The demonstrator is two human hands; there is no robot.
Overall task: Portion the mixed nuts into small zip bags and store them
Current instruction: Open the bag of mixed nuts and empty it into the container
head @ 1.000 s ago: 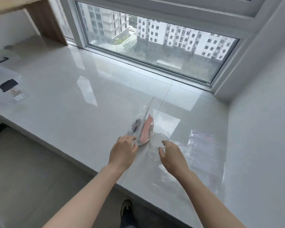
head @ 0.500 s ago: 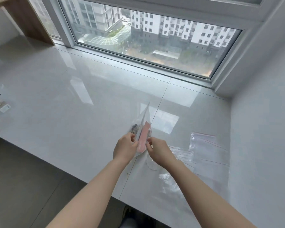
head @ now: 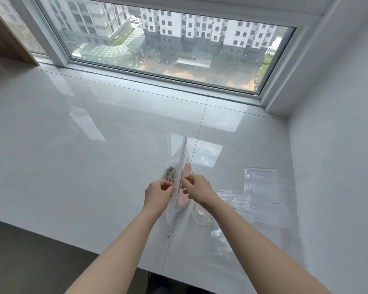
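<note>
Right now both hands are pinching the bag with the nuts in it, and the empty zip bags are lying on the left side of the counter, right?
Not quite. The empty zip bags lie on the right side of the counter, near the wall, as the head view shows. The rest holds: the left hand and right hand both pinch the bag with the nuts.

One head-worn camera looks forward and down from close above the table (head: 94, 166), facing the window (head: 168, 43) at twelve o'clock.

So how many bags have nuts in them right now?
1: the clear plastic nut bag with a pink label, pinched between left hand and right hand. Flat bags alongside look empty.
</note>
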